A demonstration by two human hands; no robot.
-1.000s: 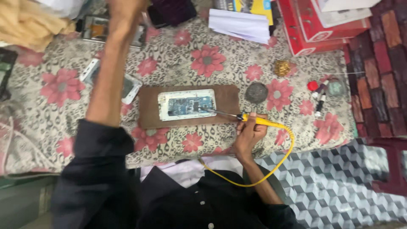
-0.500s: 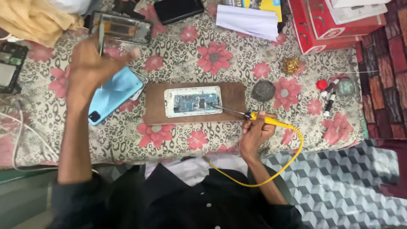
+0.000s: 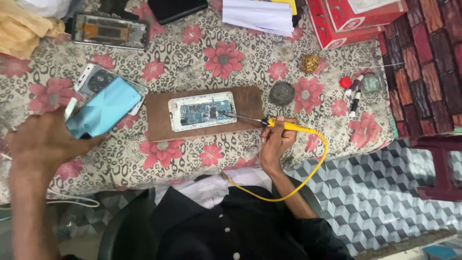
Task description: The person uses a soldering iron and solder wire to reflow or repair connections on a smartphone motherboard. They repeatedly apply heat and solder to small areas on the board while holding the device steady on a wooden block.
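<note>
Blue phone (image 3: 103, 113) now lifted nearer, gripped by left hand (image 3: 45, 144); right hand (image 3: 275, 142) closed around soldering iron (image 3: 269, 123), tip on circuit board (image 3: 202, 111).

Left hand (image 3: 43, 142) raised near camera, fingers curled in a grip, forearm bare. Right hand (image 3: 276, 142) lower, fingers pinched closed, wrist bent, sleeve dark.

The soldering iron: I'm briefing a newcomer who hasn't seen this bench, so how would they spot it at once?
Find the brown wooden board at the middle of the floral cloth. The soldering iron lies at its right edge, in the right hand, tip on the opened phone. Only it has a yellow handle and yellow cord.
</note>
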